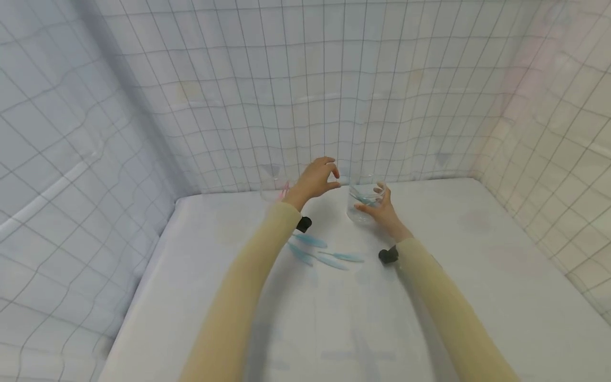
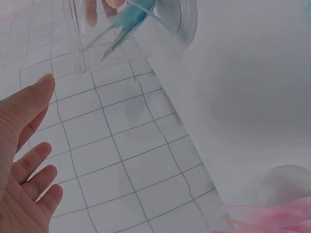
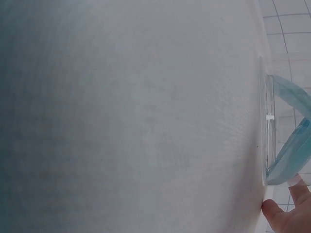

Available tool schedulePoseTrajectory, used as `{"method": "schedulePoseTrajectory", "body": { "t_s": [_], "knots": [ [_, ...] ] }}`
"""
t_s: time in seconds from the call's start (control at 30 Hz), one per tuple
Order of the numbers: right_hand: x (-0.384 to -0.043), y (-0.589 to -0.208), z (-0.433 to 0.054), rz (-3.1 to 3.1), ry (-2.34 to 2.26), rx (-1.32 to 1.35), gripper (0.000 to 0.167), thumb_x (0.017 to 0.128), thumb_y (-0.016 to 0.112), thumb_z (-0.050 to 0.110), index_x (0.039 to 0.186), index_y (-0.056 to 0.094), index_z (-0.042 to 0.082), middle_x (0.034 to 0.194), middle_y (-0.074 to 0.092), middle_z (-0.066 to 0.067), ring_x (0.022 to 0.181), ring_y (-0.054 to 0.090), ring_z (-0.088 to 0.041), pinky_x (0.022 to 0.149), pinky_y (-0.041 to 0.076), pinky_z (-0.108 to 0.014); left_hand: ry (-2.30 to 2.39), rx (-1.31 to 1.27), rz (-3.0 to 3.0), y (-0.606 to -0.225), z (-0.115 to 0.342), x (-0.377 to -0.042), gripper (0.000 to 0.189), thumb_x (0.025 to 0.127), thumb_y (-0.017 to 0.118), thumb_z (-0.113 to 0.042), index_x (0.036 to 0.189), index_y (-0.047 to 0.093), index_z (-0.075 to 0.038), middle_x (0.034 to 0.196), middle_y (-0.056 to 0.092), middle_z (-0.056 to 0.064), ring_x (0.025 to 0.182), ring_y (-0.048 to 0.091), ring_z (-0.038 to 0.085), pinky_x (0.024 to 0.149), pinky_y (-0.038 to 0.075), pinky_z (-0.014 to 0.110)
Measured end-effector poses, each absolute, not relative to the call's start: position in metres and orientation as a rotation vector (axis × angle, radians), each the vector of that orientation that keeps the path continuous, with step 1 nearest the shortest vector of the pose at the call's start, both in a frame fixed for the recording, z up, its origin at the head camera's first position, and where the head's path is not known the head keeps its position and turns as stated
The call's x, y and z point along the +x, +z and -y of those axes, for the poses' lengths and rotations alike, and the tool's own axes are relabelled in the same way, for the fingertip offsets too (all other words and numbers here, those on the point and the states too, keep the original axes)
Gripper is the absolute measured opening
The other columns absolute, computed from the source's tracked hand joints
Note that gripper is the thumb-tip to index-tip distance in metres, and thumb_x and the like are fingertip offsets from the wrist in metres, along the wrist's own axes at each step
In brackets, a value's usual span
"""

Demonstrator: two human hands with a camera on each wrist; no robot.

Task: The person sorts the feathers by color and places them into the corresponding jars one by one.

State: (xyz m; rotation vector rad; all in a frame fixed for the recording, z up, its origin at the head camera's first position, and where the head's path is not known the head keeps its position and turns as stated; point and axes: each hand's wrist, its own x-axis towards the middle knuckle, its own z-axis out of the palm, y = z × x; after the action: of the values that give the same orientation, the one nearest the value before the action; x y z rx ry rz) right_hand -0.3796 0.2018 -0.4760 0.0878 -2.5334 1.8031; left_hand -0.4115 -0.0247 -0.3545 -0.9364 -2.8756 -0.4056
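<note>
A clear cup [image 1: 358, 209] stands on the white table with light-blue feather-like pieces [image 1: 364, 199] inside it. My right hand [image 1: 383, 212] holds the cup from its right side, thumb in front and fingers round behind. In the right wrist view, the blue pieces [image 3: 291, 150] show through the cup's wall, with fingertips close by. To the left of the cup, my left hand [image 1: 316, 179] hovers with nothing in it, its thumb and fingers apart and bent. The left wrist view shows that hand [image 2: 26, 145] a short distance from the cup [image 2: 187, 22].
Several light-blue feather-like pieces [image 1: 329, 260] lie loose on the table [image 1: 305, 313] nearer to me. A second clear cup [image 1: 268, 192] with pink pieces [image 1: 285, 191] stands behind my left wrist. Grid-patterned white cloth [image 1: 267, 79] surrounds the table at the back and sides.
</note>
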Motion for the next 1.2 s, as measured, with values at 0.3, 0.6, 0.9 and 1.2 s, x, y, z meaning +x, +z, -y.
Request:
{"method": "schedulePoseTrajectory", "body": {
  "t_s": [0.3,0.6,0.9,1.2],
  "knots": [
    [-0.389,-0.470,-0.206,2.522,1.761,0.104,0.101,0.079,0.076,0.040,0.146,0.004,0.021,0.151,0.017,-0.011,0.137,0.018,-0.037,0.108,0.021,-0.050,-0.961,-1.066,2.837,-0.390,0.053,-0.390,0.015,0.090,0.068,-0.023,0.093,0.068,-0.008,0.140,0.045,0.015,0.133,0.035,0.028,0.110,0.022,0.036],
    [-0.387,-0.468,-0.205,2.549,1.770,0.112,0.102,0.080,0.076,0.040,0.147,0.002,0.021,0.153,0.016,-0.010,0.138,0.016,-0.037,0.108,0.020,-0.050,-1.170,-1.112,2.920,-0.440,0.081,-0.359,0.015,0.083,0.075,-0.025,0.087,0.074,-0.011,0.141,0.044,0.016,0.135,0.029,0.034,0.110,0.021,0.044],
    [-0.383,-0.473,-0.203,2.564,1.802,0.098,0.101,0.081,0.075,0.037,0.147,0.001,0.021,0.154,0.013,-0.009,0.139,0.013,-0.037,0.109,0.018,-0.052,-1.076,-1.158,2.954,-0.473,0.084,-0.350,0.013,0.081,0.077,-0.023,0.087,0.075,-0.012,0.139,0.046,0.018,0.134,0.030,0.034,0.111,0.016,0.044],
    [-0.385,-0.476,-0.204,2.559,1.804,0.109,0.102,0.080,0.076,0.040,0.147,0.001,0.021,0.153,0.013,-0.010,0.139,0.013,-0.037,0.109,0.018,-0.051,-0.871,-1.156,2.982,-0.480,0.084,-0.346,0.013,0.079,0.079,-0.028,0.084,0.076,-0.017,0.140,0.045,0.017,0.135,0.027,0.036,0.110,0.016,0.048]
  ]
}}
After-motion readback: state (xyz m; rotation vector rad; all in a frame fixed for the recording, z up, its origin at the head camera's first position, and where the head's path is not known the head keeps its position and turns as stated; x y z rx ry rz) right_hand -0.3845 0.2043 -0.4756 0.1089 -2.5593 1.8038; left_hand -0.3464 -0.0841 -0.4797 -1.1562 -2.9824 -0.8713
